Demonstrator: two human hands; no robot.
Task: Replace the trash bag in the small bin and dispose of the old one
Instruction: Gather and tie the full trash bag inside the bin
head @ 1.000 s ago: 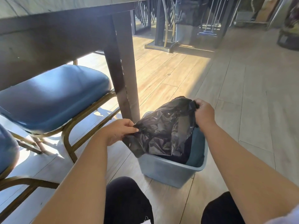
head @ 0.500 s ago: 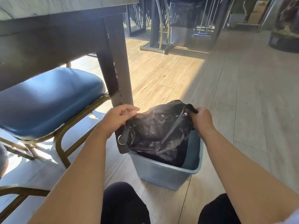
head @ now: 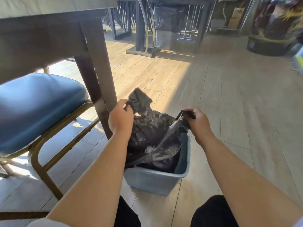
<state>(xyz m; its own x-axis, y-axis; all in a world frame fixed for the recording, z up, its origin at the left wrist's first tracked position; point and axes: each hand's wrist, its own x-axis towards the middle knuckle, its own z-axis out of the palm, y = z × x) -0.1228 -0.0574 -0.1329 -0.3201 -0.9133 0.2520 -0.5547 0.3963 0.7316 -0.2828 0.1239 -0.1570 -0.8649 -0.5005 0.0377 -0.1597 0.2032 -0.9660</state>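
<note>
A small grey-blue plastic bin stands on the wooden floor between my knees and a table leg. A crumpled black trash bag rises out of it, its lower part inside the bin. My left hand pinches the bag's left top edge, held up above the bin's far left corner. My right hand grips the bag's right top edge over the bin's far right corner. The bag's mouth is stretched between both hands.
A dark table leg stands just left of the bin. A blue cushioned chair with a gold frame sits under the table at left. More tables, chairs and a larger lined bin stand at the back. Open wooden floor lies to the right.
Both hands have lifted and moved apart, pulling the bag's top edges higher and wider over the bin. The left edge now sticks up above my left hand.
</note>
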